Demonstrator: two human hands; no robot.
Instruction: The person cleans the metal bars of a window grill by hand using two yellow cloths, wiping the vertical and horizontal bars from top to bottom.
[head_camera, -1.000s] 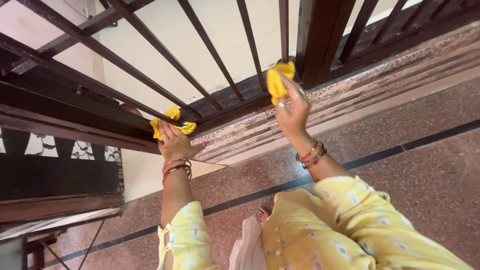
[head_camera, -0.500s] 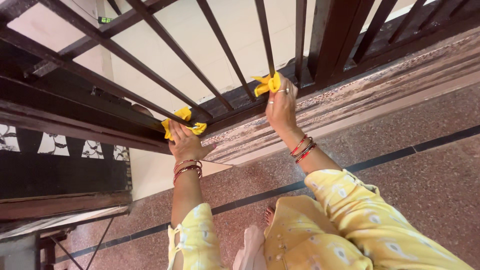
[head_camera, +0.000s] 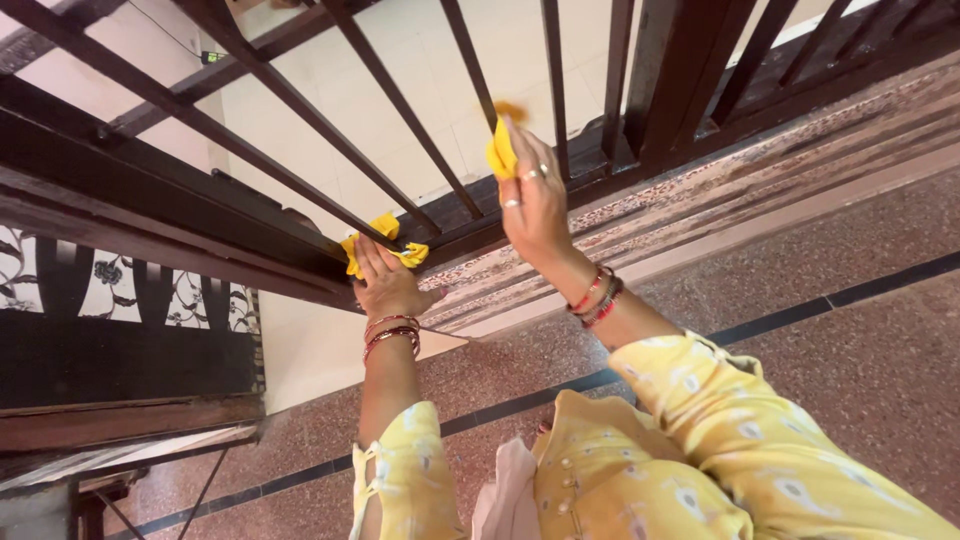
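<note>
Speckled reddish-brown terrazzo floor, crossed by a thin dark inlay strip running diagonally. Along its far edge, a paler patterned stone threshold, worn and streaked. On that threshold, the bottom rail of a dark metal grille. At the lower left, thin dark metal legs standing on the floor.
</note>
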